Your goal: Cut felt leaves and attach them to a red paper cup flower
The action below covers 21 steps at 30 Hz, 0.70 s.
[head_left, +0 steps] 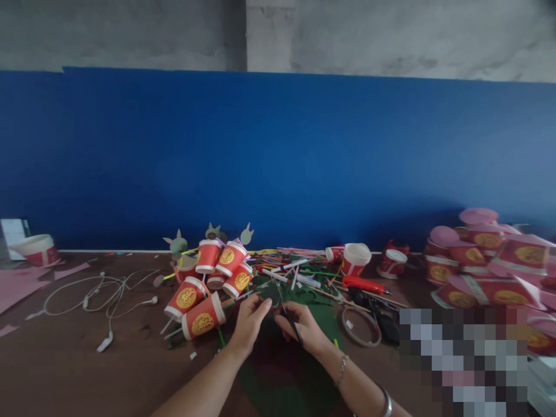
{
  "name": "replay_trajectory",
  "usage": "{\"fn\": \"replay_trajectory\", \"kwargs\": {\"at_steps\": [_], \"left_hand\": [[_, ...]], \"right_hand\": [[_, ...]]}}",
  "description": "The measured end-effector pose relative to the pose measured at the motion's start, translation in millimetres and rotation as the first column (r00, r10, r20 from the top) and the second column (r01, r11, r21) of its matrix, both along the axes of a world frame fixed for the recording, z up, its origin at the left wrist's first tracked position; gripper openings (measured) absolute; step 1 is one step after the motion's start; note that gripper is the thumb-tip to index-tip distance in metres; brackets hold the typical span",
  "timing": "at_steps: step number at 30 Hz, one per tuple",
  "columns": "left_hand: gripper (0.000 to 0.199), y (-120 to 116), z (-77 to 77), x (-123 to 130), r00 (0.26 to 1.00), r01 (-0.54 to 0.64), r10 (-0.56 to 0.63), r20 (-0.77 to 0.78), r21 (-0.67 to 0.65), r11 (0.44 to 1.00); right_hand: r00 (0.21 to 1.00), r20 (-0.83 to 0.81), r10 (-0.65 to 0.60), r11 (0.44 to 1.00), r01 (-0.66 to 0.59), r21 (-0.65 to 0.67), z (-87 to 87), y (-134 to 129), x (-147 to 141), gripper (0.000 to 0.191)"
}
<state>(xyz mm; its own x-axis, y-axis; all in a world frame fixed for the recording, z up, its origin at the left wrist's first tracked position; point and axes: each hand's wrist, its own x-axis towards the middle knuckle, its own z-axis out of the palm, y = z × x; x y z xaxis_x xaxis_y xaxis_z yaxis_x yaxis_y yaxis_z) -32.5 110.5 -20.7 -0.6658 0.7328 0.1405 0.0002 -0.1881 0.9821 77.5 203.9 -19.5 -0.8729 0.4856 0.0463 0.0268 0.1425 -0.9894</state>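
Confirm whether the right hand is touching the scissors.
Touching. The head view shows the right hand gripping the scissors by the dark handles, its fingers against them.

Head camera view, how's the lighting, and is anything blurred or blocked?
Head view: dim light overall; shadow darkens the blue panel low down near the red cups at right; the green paper falls into deep shade between the forearms; fine detail looks soft, around the scissors too; a pixelated block hides the lower right.
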Motion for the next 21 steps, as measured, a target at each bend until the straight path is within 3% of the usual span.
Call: {"fn": "replay_trajectory", "kwargs": {"at_steps": [21], "left_hand": [[0.029, -1.2, 4.4, -1.4, 0.995, -0.055, 0.056, -0.082, 0.013, 0.998]], "right_hand": [[0.999, 0.033, 0.017, 1.000, -0.016, -0.017, 0.5, 1.2, 1.1, 0.032]]}}
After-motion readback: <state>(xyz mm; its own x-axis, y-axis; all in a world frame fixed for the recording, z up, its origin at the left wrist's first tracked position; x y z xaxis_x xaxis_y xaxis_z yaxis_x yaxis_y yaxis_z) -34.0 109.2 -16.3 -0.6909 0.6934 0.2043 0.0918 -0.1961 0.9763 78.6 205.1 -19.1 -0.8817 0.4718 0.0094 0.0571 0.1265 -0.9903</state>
